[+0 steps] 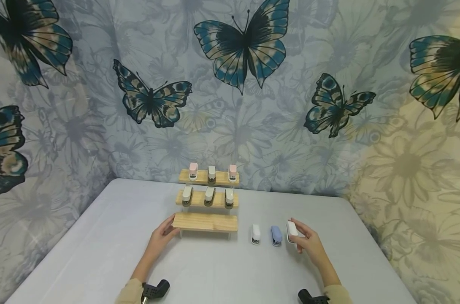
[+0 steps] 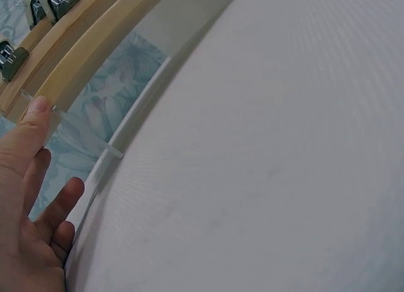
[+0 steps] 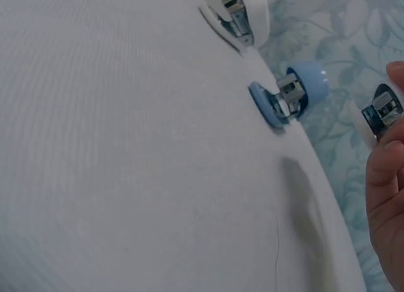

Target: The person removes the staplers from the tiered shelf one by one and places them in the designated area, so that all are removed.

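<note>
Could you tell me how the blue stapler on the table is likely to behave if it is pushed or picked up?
The blue stapler looks small with a rounded plastic shell, so it is probably light and rigid. Its smooth top might be a little slippery to pinch. It lies flat on a long base on the table, so a push would likely slide it rather than roll or tip it.

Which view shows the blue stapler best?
Right wrist: the blue stapler is close, front on, its metal mouth visible, next to the right hand. Head view shows it whole but small, between two white ones. Left wrist view misses it.
</note>
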The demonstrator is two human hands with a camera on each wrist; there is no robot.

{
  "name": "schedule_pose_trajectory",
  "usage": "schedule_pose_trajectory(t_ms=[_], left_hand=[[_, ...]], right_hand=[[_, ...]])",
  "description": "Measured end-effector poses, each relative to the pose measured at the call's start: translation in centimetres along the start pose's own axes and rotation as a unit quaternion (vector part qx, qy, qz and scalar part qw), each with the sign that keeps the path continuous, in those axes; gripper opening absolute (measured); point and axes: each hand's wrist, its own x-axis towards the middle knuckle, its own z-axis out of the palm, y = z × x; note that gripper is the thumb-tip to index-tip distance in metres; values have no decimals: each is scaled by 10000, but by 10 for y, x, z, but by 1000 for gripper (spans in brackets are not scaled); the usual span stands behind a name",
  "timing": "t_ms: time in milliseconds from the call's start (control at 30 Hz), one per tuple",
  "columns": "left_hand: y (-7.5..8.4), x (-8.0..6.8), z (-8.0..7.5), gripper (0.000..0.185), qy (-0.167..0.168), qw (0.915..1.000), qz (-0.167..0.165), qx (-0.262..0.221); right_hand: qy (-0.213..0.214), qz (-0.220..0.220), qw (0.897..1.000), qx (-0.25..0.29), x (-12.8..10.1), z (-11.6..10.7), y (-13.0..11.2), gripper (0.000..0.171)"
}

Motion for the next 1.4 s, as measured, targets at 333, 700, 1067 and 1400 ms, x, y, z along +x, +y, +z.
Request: schedule_pose_trajectory(t_ms=[333, 700, 1067, 1400], left_hand=[[4, -1, 0, 53, -104, 9997, -168, 114], [1, -7, -13, 53, -182, 9997, -148, 17], [2, -2, -8, 54, -176, 9998, -85, 33], [4, 1, -2, 52, -206, 9996, 94, -149]], right_hand=[[-108, 312, 9991, -248, 0, -13, 6, 49], [-149, 650, 9957, -642, 12, -2, 22, 52], [-217, 758, 9941, -748, 14, -9, 27, 54], [-258, 888, 9905, -1022, 15, -22, 23, 53]])
